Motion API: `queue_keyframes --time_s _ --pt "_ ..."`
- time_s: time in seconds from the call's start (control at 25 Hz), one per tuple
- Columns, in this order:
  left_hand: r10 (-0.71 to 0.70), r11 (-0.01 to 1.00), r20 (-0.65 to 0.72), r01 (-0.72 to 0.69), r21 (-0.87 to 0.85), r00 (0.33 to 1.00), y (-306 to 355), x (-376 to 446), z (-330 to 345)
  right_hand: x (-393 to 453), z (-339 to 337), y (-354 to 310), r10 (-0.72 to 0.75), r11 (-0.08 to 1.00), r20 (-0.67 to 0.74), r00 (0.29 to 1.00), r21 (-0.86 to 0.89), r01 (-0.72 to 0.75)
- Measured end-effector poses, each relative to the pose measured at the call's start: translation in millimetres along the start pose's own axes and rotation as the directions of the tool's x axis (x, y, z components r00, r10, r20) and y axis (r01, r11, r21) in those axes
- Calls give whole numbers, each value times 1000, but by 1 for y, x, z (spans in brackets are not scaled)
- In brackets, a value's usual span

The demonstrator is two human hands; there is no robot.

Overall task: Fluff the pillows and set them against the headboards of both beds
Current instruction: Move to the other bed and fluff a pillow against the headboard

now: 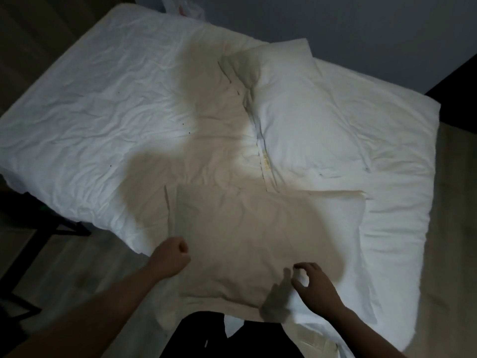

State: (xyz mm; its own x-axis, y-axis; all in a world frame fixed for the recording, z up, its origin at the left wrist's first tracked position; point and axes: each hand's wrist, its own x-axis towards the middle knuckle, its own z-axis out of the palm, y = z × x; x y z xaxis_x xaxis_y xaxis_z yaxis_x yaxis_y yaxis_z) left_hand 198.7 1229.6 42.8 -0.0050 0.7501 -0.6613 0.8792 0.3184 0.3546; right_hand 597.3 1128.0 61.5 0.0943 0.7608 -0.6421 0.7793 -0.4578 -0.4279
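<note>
Two white pillows lie on a bed with a wrinkled white sheet (103, 104). The far pillow (304, 112) rests toward the bed's right side. The near pillow (247, 233) lies flat at the bed's edge in front of me, partly in my shadow. My left hand (175, 257) is curled tight at that pillow's left edge and seems to grip the pillowcase there. My right hand (312, 282) hovers just above the pillow's near right corner with loosely curled fingers holding nothing; its shadow falls on the fabric beside it.
A grey wall (335, 21) runs behind the bed at the top right. A crumpled plastic bag (180, 9) sits past the far edge. A black bed frame (64, 228) and wooden floor (64, 275) show on the left, pale floor on the right.
</note>
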Motion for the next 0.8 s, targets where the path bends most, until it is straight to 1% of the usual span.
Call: queue_keyframes --time_s 0.04,0.12,0.24,0.32,0.36,0.4,0.44,0.48,0.52,0.56,0.64,0.68,0.76,0.8 --pt "-43 999 -7 42 -32 999 -3 14 -8 5 1 -6 18 999 -22 1000 36 -17" --pt "-139 988 35 141 -69 990 -17 39 -18 14 9 -19 60 993 -57 997 109 -53" --pt "-314 930 174 339 -142 933 -42 49 -5 22 27 -16 188 953 -70 980 255 -164" --pt "-397 837 282 471 -278 873 -59 43 19 20 43 2 283 918 -69 957 308 -249" --pt "-434 766 358 548 -337 827 -61 35 29 13 51 15 330 901 -71 941 322 -292" --pt "-438 701 436 602 -383 786 -65 29 41 4 59 30 379 879 -71 923 339 -335" --pt "-429 668 479 626 -403 766 -67 22 48 -7 64 42 427 856 -62 902 348 -382" --pt "-412 661 489 622 -420 768 -70 16 55 -20 68 55 473 833 -47 880 350 -430" --pt "-386 659 463 589 -467 798 -70 9 61 -34 71 66 514 809 -25 858 346 -475" --pt "-358 673 397 528 -518 845 -73 5 68 -46 71 75 541 789 -4 841 348 -506" --pt "-325 715 264 419 -559 908 -52 -16 64 -64 69 89 567 763 27 823 360 -538" --pt "-330 722 215 393 -570 919 -41 -26 61 -71 66 95 561 761 39 827 369 -534" --pt "-377 758 103 371 -537 920 -17 -43 53 -79 58 107 541 758 51 839 404 -513" --pt "-383 757 68 355 -548 921 -10 -48 49 -81 52 112 533 751 54 845 431 -501"
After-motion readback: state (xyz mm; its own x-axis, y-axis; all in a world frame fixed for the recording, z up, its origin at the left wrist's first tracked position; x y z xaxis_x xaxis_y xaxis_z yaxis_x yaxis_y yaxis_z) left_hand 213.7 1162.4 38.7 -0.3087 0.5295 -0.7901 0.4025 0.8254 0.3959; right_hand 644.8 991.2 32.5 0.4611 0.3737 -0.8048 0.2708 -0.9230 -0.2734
